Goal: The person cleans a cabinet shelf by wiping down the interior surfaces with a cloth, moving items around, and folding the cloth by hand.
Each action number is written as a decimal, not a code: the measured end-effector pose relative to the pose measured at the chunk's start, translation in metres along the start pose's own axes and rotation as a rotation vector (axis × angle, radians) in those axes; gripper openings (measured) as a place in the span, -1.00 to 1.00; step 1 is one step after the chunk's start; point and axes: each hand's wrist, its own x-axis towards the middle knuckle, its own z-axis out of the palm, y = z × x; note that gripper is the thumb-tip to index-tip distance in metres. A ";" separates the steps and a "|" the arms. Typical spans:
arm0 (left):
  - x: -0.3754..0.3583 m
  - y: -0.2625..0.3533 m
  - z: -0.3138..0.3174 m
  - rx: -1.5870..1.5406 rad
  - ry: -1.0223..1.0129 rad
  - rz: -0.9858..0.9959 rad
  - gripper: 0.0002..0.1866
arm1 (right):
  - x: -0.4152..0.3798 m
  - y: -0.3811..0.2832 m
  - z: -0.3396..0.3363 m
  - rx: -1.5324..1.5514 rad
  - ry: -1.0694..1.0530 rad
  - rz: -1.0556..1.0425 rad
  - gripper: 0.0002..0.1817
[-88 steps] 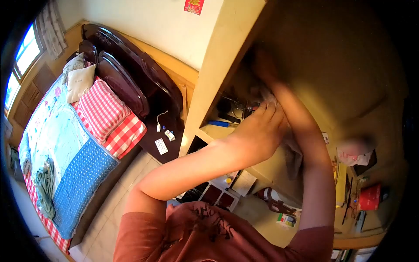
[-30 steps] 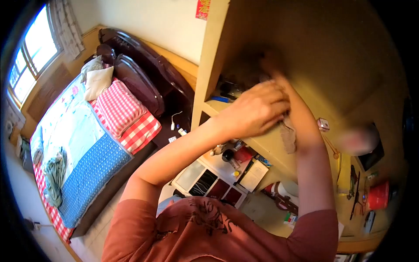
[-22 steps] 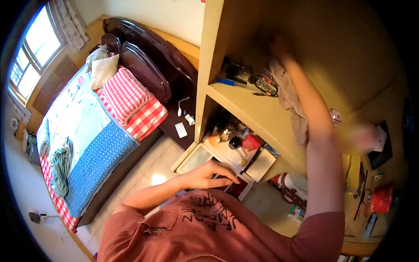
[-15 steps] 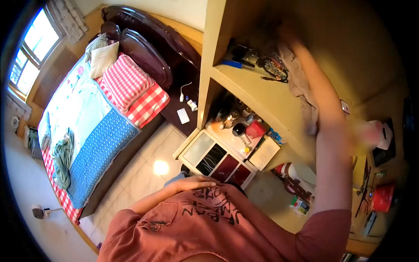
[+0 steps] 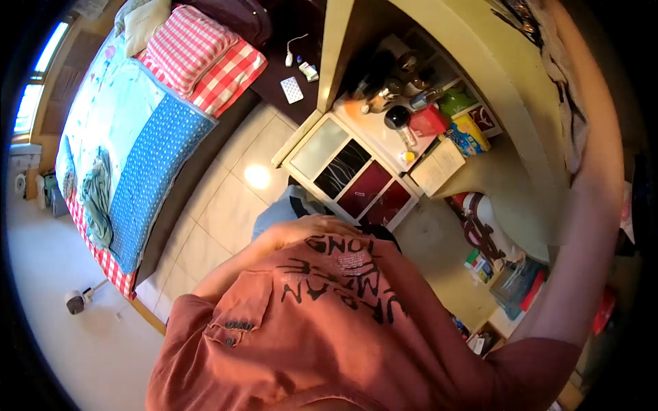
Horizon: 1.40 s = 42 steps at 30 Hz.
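Observation:
My left hand (image 5: pixel 321 226) lies flat on the front of my rust-red T-shirt (image 5: pixel 329 308), fingers stretched out and holding nothing. On the right side, my right forearm (image 5: pixel 596 130) reaches up along the shelf unit. The top edge of the view cuts it off, so my right hand is hidden. A greyish-brown cloth (image 5: pixel 572 89) hangs beside that forearm; what grips it cannot be seen.
Below the shelf edge (image 5: pixel 510 82), a white cabinet (image 5: pixel 308 161) holds bottles, a red box (image 5: pixel 428 121) and a yellow-and-blue packet (image 5: pixel 469 133). At left stands a bed with a blue dotted cover (image 5: pixel 161 164). A dark bedside table (image 5: pixel 274 68) carries a blister pack (image 5: pixel 291 90).
The view has tilted down, and the upper shelf with its pens has mostly left the frame. My right hand, blurred on that shelf before, is now out of sight. My left hand stays on the shirt.

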 end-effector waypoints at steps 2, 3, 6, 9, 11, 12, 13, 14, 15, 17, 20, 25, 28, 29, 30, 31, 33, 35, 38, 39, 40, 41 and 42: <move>-0.007 0.009 0.003 -0.048 -0.016 -0.190 -0.37 | 0.001 -0.008 -0.003 -0.001 0.010 -0.005 -0.64; -0.009 0.007 0.004 -0.055 -0.027 -0.246 -0.38 | 0.003 -0.009 -0.005 -0.003 0.017 -0.010 -0.64; -0.031 -0.020 0.014 -0.005 -0.078 -0.270 -0.44 | 0.008 -0.011 -0.006 -0.017 0.033 -0.013 -0.64; -0.020 -0.011 0.002 -0.084 -0.092 -0.232 -0.43 | 0.016 -0.007 -0.012 -0.039 0.054 -0.014 -0.64; -0.010 -0.001 -0.004 -0.006 -0.015 -0.037 -0.47 | 0.017 -0.002 -0.005 -0.053 0.042 -0.015 -0.64; -0.009 -0.001 -0.006 0.009 -0.030 -0.020 -0.47 | 0.016 -0.001 -0.004 -0.062 0.040 -0.018 -0.64; -0.008 -0.002 -0.008 -0.138 -0.071 -0.351 -0.51 | 0.016 0.000 -0.003 -0.069 0.042 -0.021 -0.64; 0.002 0.002 -0.018 -0.280 -0.106 -0.683 -0.54 | 0.015 0.001 -0.001 -0.074 0.043 -0.025 -0.63; 0.016 0.005 -0.032 -0.150 -0.147 -0.475 -0.61 | 0.018 0.000 0.001 -0.087 0.037 -0.033 -0.63; 0.058 0.039 -0.058 0.102 -0.087 -0.356 -0.66 | 0.019 0.001 0.003 -0.099 0.049 -0.042 -0.63; 0.143 0.135 -0.098 0.253 0.026 -0.289 -0.70 | 0.020 -0.006 0.002 -0.106 0.066 -0.035 -0.63; 0.233 0.182 -0.141 0.572 0.215 0.154 -0.76 | 0.014 -0.039 -0.027 -0.014 -0.013 0.050 -0.65; 0.268 0.177 -0.164 0.782 0.297 0.210 -0.78 | 0.011 -0.031 -0.017 0.008 0.079 0.018 -0.67; 0.275 0.172 -0.172 0.823 0.301 0.225 -0.77 | 0.011 -0.027 -0.015 -0.021 0.059 0.006 -0.68; 0.279 0.167 -0.173 0.823 0.302 0.236 -0.77 | 0.011 -0.024 -0.013 -0.051 0.039 -0.004 -0.69; 0.282 0.162 -0.174 0.788 0.319 0.214 -0.76 | 0.011 -0.020 -0.010 -0.060 0.043 -0.008 -0.69; 0.284 0.164 -0.176 0.667 0.299 0.179 -0.75 | 0.014 -0.018 -0.007 -0.062 0.063 -0.010 -0.67; 0.282 0.163 -0.175 0.634 0.270 0.123 -0.73 | 0.024 -0.016 -0.005 -0.118 -0.053 0.017 -0.68; 0.284 0.166 -0.179 0.586 0.237 0.115 -0.70 | 0.028 -0.021 -0.003 -0.145 -0.154 0.002 -0.70; 0.285 0.168 -0.179 0.560 0.216 0.062 -0.69 | 0.025 -0.023 -0.004 -0.119 -0.136 -0.034 -0.70; 0.285 0.170 -0.178 0.532 0.190 0.006 -0.69 | 0.022 -0.024 -0.003 -0.118 -0.140 -0.024 -0.70; 0.285 0.171 -0.177 0.509 0.205 -0.013 -0.68 | 0.021 -0.022 -0.002 -0.107 -0.150 -0.028 -0.71; 0.285 0.170 -0.177 0.511 0.199 -0.012 -0.68 | 0.023 -0.020 -0.002 -0.097 -0.157 -0.039 -0.71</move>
